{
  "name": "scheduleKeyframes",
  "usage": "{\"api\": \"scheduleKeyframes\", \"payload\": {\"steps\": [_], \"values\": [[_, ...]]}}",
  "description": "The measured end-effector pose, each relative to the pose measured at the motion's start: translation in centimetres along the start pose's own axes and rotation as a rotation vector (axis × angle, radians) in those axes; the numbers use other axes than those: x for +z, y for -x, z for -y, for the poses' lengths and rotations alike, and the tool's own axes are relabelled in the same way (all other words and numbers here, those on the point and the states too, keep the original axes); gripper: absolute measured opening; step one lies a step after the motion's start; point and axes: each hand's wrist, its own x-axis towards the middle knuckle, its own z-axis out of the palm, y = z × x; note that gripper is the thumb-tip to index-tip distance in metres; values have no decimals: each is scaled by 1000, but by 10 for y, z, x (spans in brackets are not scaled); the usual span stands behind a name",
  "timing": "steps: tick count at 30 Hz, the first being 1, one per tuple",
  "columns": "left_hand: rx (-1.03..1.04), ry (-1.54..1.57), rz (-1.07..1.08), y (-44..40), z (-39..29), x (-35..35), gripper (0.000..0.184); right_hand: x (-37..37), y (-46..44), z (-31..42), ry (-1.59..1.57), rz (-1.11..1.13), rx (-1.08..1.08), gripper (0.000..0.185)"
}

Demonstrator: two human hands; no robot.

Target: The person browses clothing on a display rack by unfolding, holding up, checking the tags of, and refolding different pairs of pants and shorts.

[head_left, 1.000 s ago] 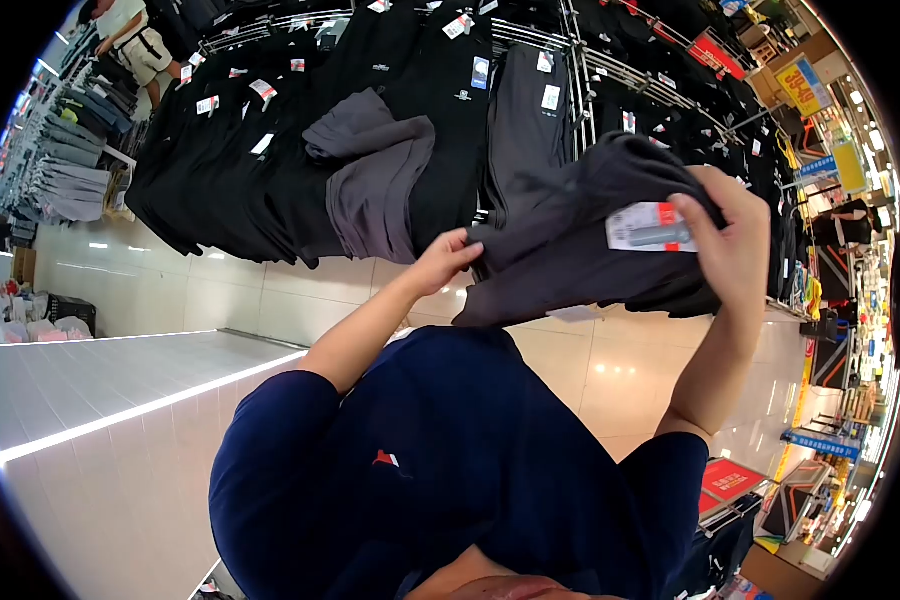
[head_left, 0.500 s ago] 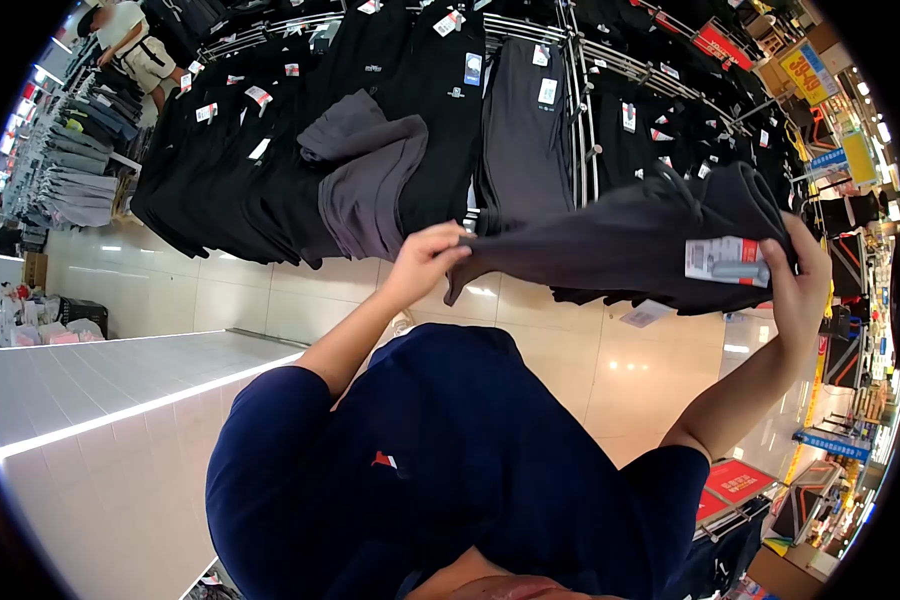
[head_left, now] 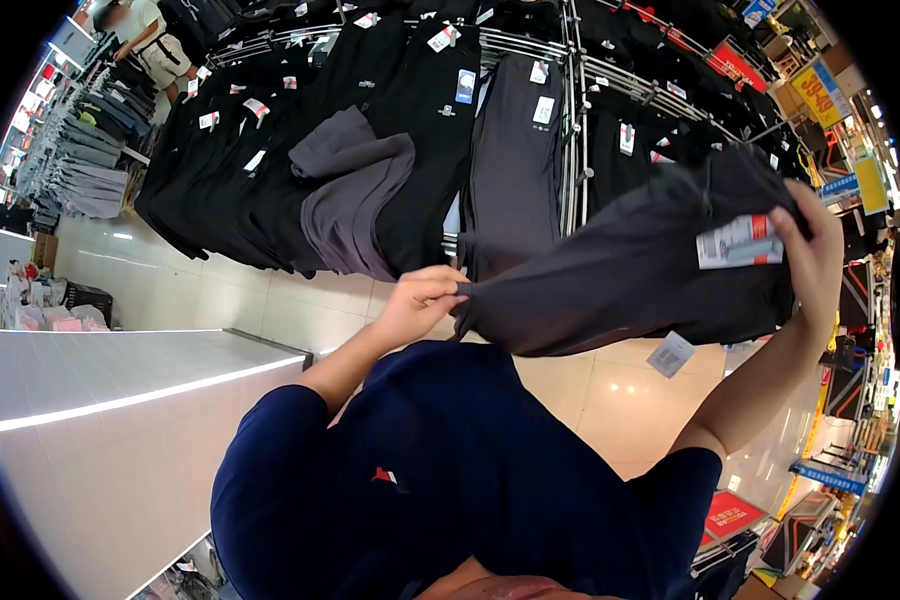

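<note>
With the middle of the view as the dial's hub, a display rack [head_left: 573, 130] of dark clothing stands at 12 o'clock. The dark grey garment [head_left: 610, 260] (apparently trousers, though the wide end is blurred) is stretched from near the hub out to 3 o'clock, above the floor [head_left: 560, 400]. Judged by its drape, the cloth should handle as light, soft and limp, not fragile and hardly slippery; the sagging middle would give no firm support. The best holds are the thicker wide end and the narrow end, keeping clear of the tags.

The right hand [head_left: 815, 235], just above 3 o'clock, is clamped on the wide end, thumb in front, remaining fingers partly hidden; its forearm rises outward from a bent elbow. The left hand [head_left: 425, 300], slightly toward 9 o'clock, pinches the narrow end, forearm angled inward. A printed label [head_left: 735, 245] lies beside the right thumb; a loose tag [head_left: 670, 355] hangs below, nearing 4 o'clock.
</note>
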Motion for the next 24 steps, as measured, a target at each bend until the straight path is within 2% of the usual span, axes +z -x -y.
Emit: {"api": "scheduleKeyframes", "payload": {"steps": [2,4,5,6,7,8,9,10,12,13,15,16,17,18,21,24], "values": [[-23,-27,-37,-25,-2,-7,8,-8,-43,-24,4,-2,1,32],[-73,-27,-121,-53,2,-9,7,-17,-97,-22,6,135,-66,36],[-89,-28,-137,-67,5,-12,9,-8,-122,-33,-46,14,-180,34],[-105,-29,-152,-82,9,-16,10,-13,-155,-35,-27,214,-185,33],[-102,-35,-156,-98,15,-20,10,-4,-181,-43,6,157,-238,32],[-103,-44,-185,-114,21,-23,12,1,-214,-54,10,245,-281,32],[-106,-52,-210,-130,28,-27,13,14,-239,-62,27,229,-262,35],[-105,-51,-204,-147,40,-31,13,29,-276,-90,29,310,-265,36],[-188,-94,-213,-181,81,-40,16,72,-324,-109,153,319,-254,33],[-246,-12,-195,-195,108,-44,19,101,-337,-117,-17,327,-207,31],[-308,97,-194,-222,161,-49,20,152,-382,-149,91,416,-220,30],[-371,196,-204,-239,188,-52,21,177,-390,-159,128,325,-265,30],[-431,199,-193,-250,216,-56,23,202,-405,-174,84,332,-278,31],[-415,99,-202,-266,216,-61,23,233,-422,-200,103,318,-231,31],[-446,62,-203,-290,281,-68,23,300,-455,-245,77,380,-147,30],[-425,44,-223,-303,318,-68,22,329,-482,-256,105,454,-14,30]]}}
